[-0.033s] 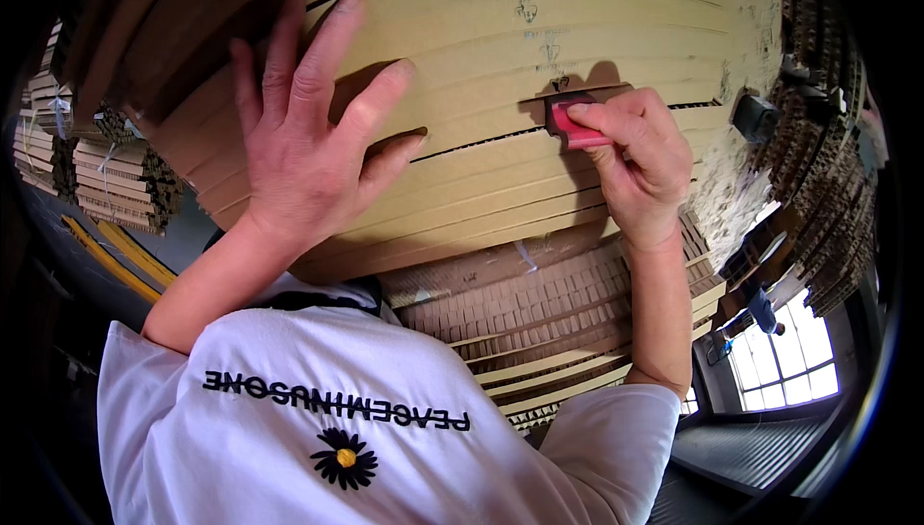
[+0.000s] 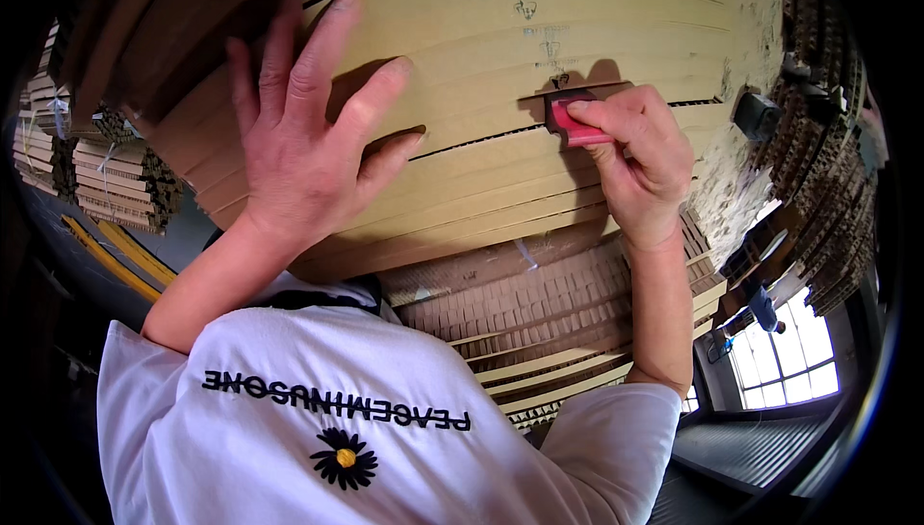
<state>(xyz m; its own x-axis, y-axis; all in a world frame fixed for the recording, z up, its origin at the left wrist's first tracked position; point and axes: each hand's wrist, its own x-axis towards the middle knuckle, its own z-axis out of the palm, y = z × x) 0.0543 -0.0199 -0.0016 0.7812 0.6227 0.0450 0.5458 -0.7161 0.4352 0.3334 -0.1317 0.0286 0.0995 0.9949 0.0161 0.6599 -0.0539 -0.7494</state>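
Overlapping flat brown cardboard sheets [image 2: 462, 73] are fanned out beneath both of my hands, with small dark printed marks down their right part. My left hand [image 2: 306, 159] rests on them, fingers spread, holding nothing. To its right, my right hand [image 2: 650, 164] pinches a small red block-like tool [image 2: 583, 128] with a dark far end between thumb and fingers. That dark end meets the cardboard beside a dark, ridged sheet edge. What sort of tool it is cannot be made out.
Below the sheets is a stack of cardboard strips [image 2: 539, 299]. Tied bundles of cardboard [image 2: 111, 174] stand at the left, near yellow bars [image 2: 120, 251]. A dark block [image 2: 757, 117] sits at the right on a pale, worn surface. Another person [image 2: 763, 308] is far off by a bright window [image 2: 794, 357].
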